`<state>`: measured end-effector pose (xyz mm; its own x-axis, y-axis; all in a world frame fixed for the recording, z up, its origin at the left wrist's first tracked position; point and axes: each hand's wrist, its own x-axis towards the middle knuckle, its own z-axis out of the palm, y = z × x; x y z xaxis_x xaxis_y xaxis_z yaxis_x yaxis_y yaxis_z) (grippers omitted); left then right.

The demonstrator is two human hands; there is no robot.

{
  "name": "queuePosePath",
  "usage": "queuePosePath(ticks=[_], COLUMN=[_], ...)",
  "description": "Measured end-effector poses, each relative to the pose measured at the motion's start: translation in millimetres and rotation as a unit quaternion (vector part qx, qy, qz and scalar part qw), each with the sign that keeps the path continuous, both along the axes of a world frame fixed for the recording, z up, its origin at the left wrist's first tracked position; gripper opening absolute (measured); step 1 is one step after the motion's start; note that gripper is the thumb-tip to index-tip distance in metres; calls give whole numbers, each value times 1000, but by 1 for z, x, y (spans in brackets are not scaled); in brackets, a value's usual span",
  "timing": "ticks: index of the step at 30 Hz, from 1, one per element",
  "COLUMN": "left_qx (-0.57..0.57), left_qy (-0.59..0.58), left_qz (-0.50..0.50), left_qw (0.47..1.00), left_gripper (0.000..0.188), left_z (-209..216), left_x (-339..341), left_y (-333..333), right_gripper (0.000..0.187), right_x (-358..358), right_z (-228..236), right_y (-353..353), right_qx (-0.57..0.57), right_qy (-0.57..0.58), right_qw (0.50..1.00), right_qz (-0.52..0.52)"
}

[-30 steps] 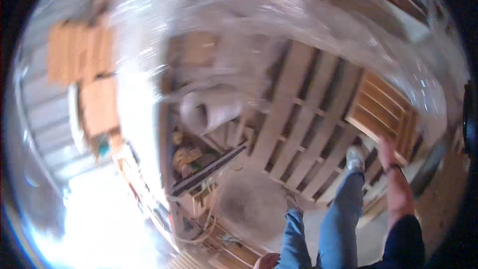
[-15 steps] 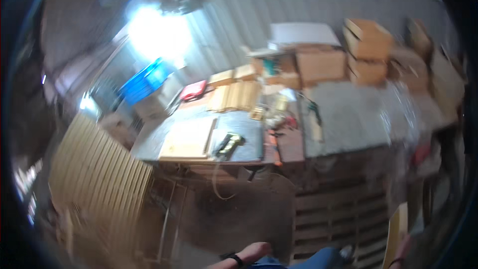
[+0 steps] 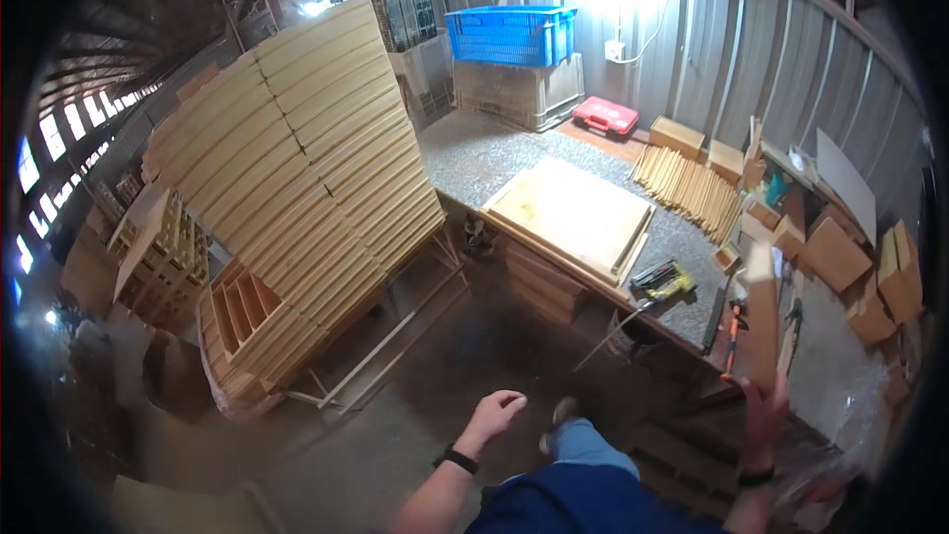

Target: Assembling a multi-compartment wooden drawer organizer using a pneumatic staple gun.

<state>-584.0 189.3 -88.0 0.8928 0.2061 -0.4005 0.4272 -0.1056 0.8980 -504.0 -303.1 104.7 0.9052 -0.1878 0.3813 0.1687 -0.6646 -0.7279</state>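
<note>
My right hand [image 3: 764, 413] grips the lower end of a flat wooden board [image 3: 761, 316], which stands upright in front of the bench's right part and is blurred by motion. My left hand [image 3: 494, 413] hangs over the floor to the left of my legs, its fingers curled together, with nothing visible in them. Beyond it on the workbench lies a short stack of pale wooden panels [image 3: 568, 210]. A yellow-and-black air nail gun [image 3: 664, 282] rests at the bench's front edge, beside the panels, with a thin hose hanging from it.
At left rises a large stack of wooden panels [image 3: 287, 158] on a frame. On the bench are a blue crate [image 3: 511, 36] atop a grey bin, a red case [image 3: 605, 117], a row of wooden strips [image 3: 687, 188] and an orange-handled tool [image 3: 733, 336]. Boxes [image 3: 835, 252] stand at right.
My view has swung left, bringing the large panel stack and more floor into sight. The board stays in my right hand, now held up in front of the bench.
</note>
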Motion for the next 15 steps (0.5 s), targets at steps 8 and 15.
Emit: queuePosePath(ticks=[8, 15], left_qx=[-81, 31], left_qy=[33, -57], left_qz=[65, 147], left_qw=[994, 987], left_gripper=[25, 21], left_z=[10, 70], left_x=[127, 254], left_y=[82, 198], right_gripper=[40, 24], right_x=[239, 394], right_z=[3, -61], right_y=[210, 361], right_qx=[-187, -155], right_qy=[-106, -104], right_qw=[952, 928], right_qz=[217, 322])
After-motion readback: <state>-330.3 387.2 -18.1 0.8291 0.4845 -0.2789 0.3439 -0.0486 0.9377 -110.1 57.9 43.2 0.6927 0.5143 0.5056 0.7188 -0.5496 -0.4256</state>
